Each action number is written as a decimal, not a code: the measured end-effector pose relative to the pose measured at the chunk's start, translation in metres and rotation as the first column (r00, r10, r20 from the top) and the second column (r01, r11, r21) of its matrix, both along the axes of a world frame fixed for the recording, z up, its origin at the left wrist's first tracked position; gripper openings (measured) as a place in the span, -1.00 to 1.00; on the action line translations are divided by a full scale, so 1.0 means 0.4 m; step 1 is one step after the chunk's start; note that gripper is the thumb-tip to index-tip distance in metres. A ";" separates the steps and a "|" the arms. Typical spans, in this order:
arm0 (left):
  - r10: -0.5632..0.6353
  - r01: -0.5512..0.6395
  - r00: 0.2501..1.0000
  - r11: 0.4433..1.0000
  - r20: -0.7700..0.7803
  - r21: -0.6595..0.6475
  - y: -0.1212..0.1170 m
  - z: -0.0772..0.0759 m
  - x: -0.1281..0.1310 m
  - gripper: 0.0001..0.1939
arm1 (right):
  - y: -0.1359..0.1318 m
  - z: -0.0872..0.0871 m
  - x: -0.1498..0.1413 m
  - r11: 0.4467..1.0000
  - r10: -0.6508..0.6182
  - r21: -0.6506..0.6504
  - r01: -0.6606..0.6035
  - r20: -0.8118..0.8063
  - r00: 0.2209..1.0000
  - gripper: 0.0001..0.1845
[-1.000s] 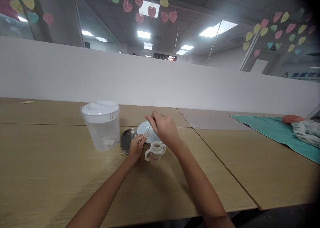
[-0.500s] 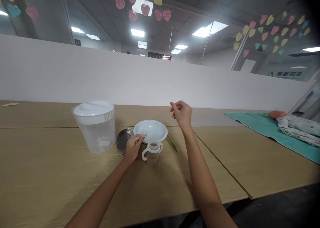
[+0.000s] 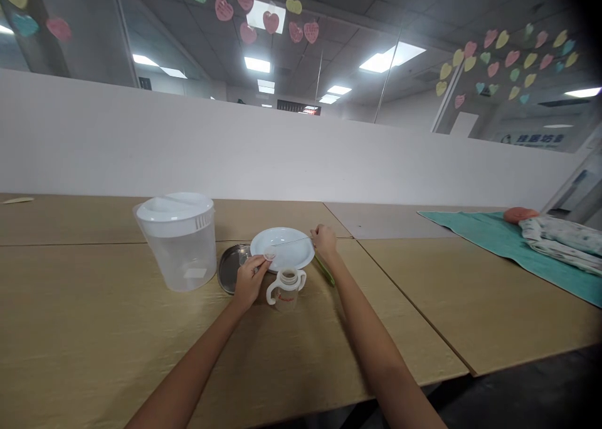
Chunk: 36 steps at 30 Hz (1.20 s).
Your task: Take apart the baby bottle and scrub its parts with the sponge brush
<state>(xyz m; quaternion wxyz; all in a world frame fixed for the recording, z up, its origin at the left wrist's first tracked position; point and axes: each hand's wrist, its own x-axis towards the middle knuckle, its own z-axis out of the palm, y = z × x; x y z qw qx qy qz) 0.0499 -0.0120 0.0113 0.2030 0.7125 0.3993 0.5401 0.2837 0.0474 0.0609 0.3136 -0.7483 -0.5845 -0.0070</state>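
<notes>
"Clear disc [image 3: 269, 254], just below frame centre, seen across the left rim of the white dish [image 3: 292, 258]: how do we find it held?"

"We see the left hand [image 3: 250, 280], its grip pinching it; rightward, the right hand [image 3: 324, 241] pinches a thin rod [image 3: 294, 241]."

You are in what looks like an office: glass [image 3: 350, 71] above the white wall [image 3: 282, 150] before you carries heart-shaped notes [image 3: 271, 22] and shows a tiled ceiling [image 3: 348, 37], panel lights [image 3: 258, 64] and a lettered sign [image 3: 540, 138].
</notes>
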 end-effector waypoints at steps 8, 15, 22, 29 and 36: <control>-0.006 0.006 1.000 1.000 0.006 0.000 0.000 0.001 0.000 -0.68 | -0.020 0.031 -0.010 0.997 0.014 -0.082 -0.009 0.063 0.998 -0.72; -0.006 0.006 0.999 1.000 0.032 -0.003 0.000 -0.001 -0.001 -0.69 | -0.078 0.111 -0.118 0.758 0.606 -0.197 -0.621 -0.136 0.784 -0.72; 0.004 -0.001 0.999 0.997 0.035 -0.072 -0.001 -0.002 -0.008 -0.65 | -0.092 0.091 -0.192 0.405 0.769 -0.058 -0.913 -0.518 0.374 -0.69; 0.077 -0.078 0.994 0.997 0.078 0.014 -0.006 0.004 -0.011 -0.67 | -0.073 0.087 -0.152 0.440 0.728 -0.039 -0.897 -0.569 0.382 -0.80; 0.246 -0.243 0.929 0.969 0.276 -0.044 0.027 -0.011 -0.048 -0.71 | -0.060 0.085 -0.110 0.654 0.679 -0.248 -0.715 -0.226 0.699 -0.78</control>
